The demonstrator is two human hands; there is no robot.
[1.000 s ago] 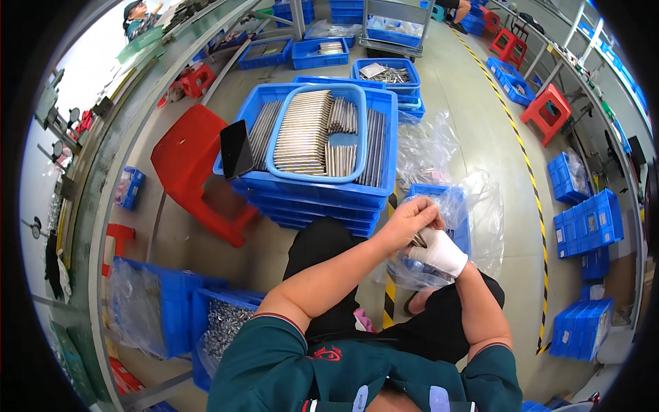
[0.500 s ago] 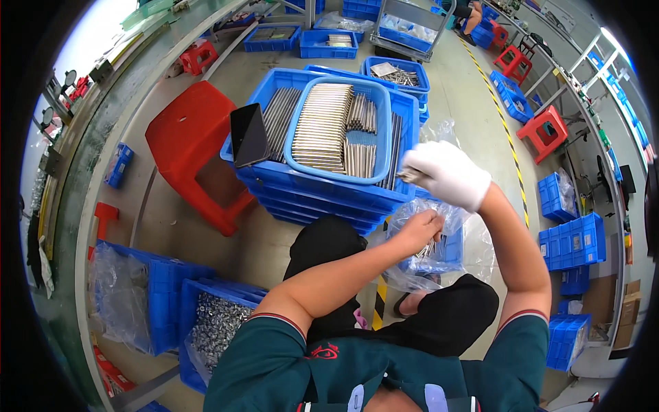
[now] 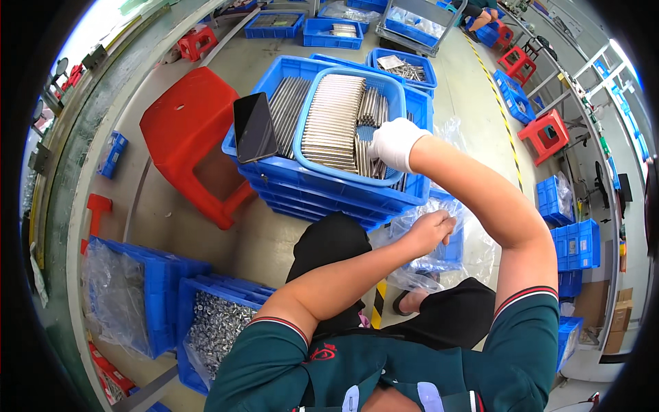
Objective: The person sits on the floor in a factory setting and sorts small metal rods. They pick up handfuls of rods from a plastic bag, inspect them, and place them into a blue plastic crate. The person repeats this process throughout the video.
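Observation:
My gloved right hand [image 3: 397, 144] is closed at the right side of a light blue basket [image 3: 299, 141], fingers down among short silvery metal rods [image 3: 362, 152]. The glove hides its fingertips and part of the rods. Longer metal rods [image 3: 333, 113] lie in a neat stack in the basket's left part. My bare left hand [image 3: 432, 232] hovers above a blue bin [image 3: 451, 250] lined with a clear plastic bag [image 3: 480, 240]. Its fingers are loosely bent and somewhat apart, and nothing shows in them.
Under the basket stands a stack of blue crates [image 3: 322, 196], with a black phone [image 3: 254, 128] on its left corner. A red stool [image 3: 185, 123] is to the left. Silvery fittings fill a crate [image 3: 220, 319] at lower left. Another bin [image 3: 405, 69] of rods stands behind.
My right hand has moved left from beside the crates onto the basket, carrying small metal pieces. My left hand has loosened its pinch and shifted slightly right above the bagged bin.

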